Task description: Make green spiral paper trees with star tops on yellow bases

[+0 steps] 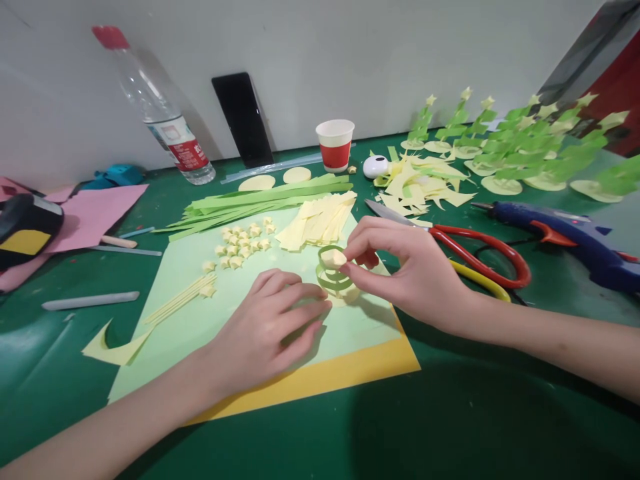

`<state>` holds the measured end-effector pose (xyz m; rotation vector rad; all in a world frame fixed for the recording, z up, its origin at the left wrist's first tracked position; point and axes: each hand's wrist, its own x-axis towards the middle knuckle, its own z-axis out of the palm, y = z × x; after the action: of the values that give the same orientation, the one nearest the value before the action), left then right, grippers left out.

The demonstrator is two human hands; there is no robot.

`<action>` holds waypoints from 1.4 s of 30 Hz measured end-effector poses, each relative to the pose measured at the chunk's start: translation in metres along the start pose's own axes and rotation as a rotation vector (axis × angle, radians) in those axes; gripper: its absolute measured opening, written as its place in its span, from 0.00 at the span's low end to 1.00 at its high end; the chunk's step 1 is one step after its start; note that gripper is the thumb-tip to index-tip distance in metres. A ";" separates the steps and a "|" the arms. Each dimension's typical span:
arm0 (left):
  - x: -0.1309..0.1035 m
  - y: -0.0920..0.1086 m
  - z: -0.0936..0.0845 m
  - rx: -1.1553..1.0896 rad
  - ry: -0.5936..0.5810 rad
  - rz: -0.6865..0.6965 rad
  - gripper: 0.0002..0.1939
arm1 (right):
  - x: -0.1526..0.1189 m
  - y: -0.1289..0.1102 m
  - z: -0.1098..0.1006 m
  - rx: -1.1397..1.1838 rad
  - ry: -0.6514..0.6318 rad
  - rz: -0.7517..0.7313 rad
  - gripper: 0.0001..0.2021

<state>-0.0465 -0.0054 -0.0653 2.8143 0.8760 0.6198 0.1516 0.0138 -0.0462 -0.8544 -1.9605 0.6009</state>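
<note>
Between the thumb and forefinger of my right hand [400, 267] is a pale yellow folded paper star [333, 259], held at the top of a small paper tree. That tree has curled green paper loops [334, 283] stacked over a pale yellow round base [345, 297]. My left hand [280, 320] rests palm down on the light green sheet, fingers curved and slightly apart, fingertips at the left side of the base. Whether they press on it I cannot tell. Beyond the left hand lie several paper stars [240, 245] and a stack of pale yellow strips [317, 220].
Scissors [450, 243] and a blue glue gun [560, 233] lie at the right, with paper scraps [420, 180] behind. Several finished paper trees [530, 147] stand at the back right. A paper cup [335, 147], phone [243, 120] and bottle [165, 120] stand along the wall.
</note>
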 end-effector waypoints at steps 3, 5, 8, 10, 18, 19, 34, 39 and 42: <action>-0.001 0.000 0.001 -0.008 0.011 0.002 0.09 | 0.000 0.000 -0.001 -0.029 -0.006 -0.002 0.04; 0.000 0.000 0.000 -0.007 0.002 0.002 0.09 | 0.000 0.001 -0.002 -0.060 -0.005 0.008 0.03; 0.001 0.000 0.000 -0.011 -0.003 0.007 0.09 | 0.000 0.000 -0.004 -0.094 -0.008 0.037 0.03; 0.001 0.000 0.000 -0.011 0.004 0.009 0.10 | 0.000 0.000 -0.006 -0.102 -0.017 0.057 0.03; 0.002 0.002 -0.003 0.015 -0.012 0.017 0.09 | 0.002 -0.002 -0.007 -0.098 0.008 0.071 0.06; 0.002 0.002 -0.003 0.015 -0.011 0.022 0.09 | 0.002 -0.002 -0.007 -0.096 0.008 0.067 0.06; -0.004 -0.002 0.000 0.011 0.072 0.035 0.09 | 0.002 -0.001 -0.008 -0.005 0.001 0.299 0.12; -0.003 -0.003 0.001 0.017 0.074 0.041 0.09 | 0.002 -0.002 -0.006 0.045 0.000 0.291 0.11; -0.003 -0.003 0.001 0.019 0.069 0.036 0.09 | 0.000 -0.003 -0.006 0.055 -0.009 0.259 0.10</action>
<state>-0.0499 -0.0051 -0.0676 2.8472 0.8490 0.7209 0.1558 0.0121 -0.0414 -1.0813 -1.8465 0.8062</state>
